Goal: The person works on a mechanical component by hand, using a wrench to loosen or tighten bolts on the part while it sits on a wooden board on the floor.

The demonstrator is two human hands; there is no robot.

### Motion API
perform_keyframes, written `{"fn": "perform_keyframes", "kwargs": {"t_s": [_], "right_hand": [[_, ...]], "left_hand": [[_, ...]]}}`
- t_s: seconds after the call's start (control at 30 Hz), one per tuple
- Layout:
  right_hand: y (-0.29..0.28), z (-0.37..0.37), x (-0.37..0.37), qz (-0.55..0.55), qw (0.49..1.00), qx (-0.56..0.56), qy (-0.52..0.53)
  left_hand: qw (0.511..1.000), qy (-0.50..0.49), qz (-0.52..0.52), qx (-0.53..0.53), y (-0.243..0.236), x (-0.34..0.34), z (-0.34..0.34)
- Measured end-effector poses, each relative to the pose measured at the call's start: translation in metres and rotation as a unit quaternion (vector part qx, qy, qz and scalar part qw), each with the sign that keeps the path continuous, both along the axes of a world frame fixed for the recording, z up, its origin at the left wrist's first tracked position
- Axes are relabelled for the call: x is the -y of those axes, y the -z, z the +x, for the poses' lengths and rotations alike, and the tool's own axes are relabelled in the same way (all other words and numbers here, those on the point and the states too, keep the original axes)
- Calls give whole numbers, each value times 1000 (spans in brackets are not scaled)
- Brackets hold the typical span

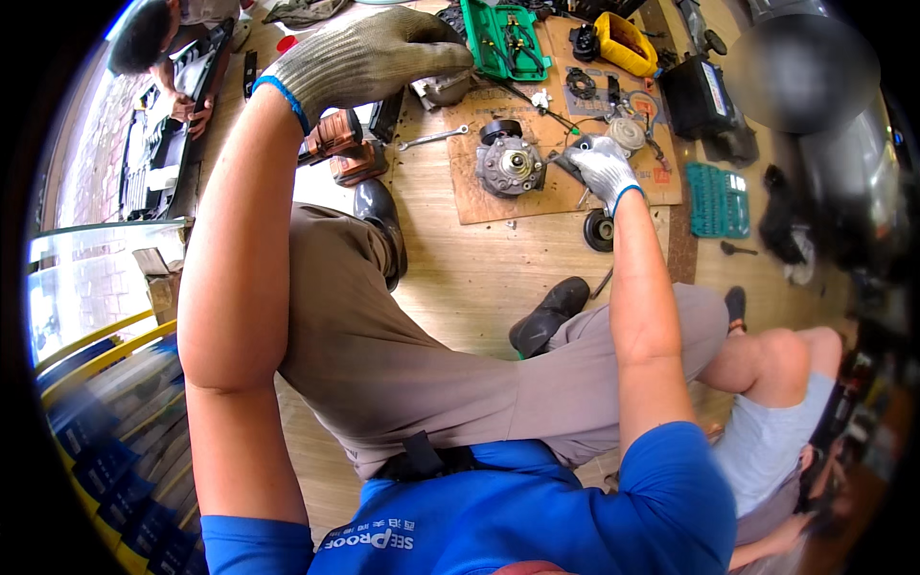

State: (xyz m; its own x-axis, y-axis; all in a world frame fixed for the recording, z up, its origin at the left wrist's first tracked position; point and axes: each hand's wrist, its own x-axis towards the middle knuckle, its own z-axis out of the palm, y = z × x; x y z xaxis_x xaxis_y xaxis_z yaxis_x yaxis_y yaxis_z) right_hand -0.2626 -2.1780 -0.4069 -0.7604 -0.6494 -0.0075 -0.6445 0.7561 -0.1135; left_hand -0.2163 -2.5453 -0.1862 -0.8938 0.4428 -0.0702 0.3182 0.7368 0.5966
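Observation:
My left hand, in a grey knit work glove, is raised at the upper left with its fingers loosely stretched to the right. Nothing shows in it; beneath its fingers lies a silver metal part, partly covered. My right hand, in a pale glove with a blue cuff, is closed round a dark metal piece whose grip end is hidden. Just left of it, a round metal pump with a central shaft rests on a stained cardboard sheet. A black pulley lies on the floor below my right hand.
An orange cordless power tool and a combination wrench lie left of the cardboard. Behind are a green tool case and a yellow container. Right are a black battery and a teal case. Other people sit nearby.

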Motion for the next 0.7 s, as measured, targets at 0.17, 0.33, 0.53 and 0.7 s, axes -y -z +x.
{"fn": "perform_keyframes", "kwargs": {"t_s": [0.17, 0.33, 0.53, 0.7], "right_hand": [[-20, 9, 9, -31, 992, 77, 93], [-29, 17, 12, -69, 975, 127, 170], [-6, -5, -38, 76, 988, -27, 129], [66, 29, -36, 154, 950, 27, 269]], "left_hand": [[1000, 18, -3, -8, -1, -2, -1], [997, 47, -21, -60, 1, -4, 1], [999, 22, -27, -26, -2, -9, 2], [997, 8, -70, -4, -2, -15, -3]]}}
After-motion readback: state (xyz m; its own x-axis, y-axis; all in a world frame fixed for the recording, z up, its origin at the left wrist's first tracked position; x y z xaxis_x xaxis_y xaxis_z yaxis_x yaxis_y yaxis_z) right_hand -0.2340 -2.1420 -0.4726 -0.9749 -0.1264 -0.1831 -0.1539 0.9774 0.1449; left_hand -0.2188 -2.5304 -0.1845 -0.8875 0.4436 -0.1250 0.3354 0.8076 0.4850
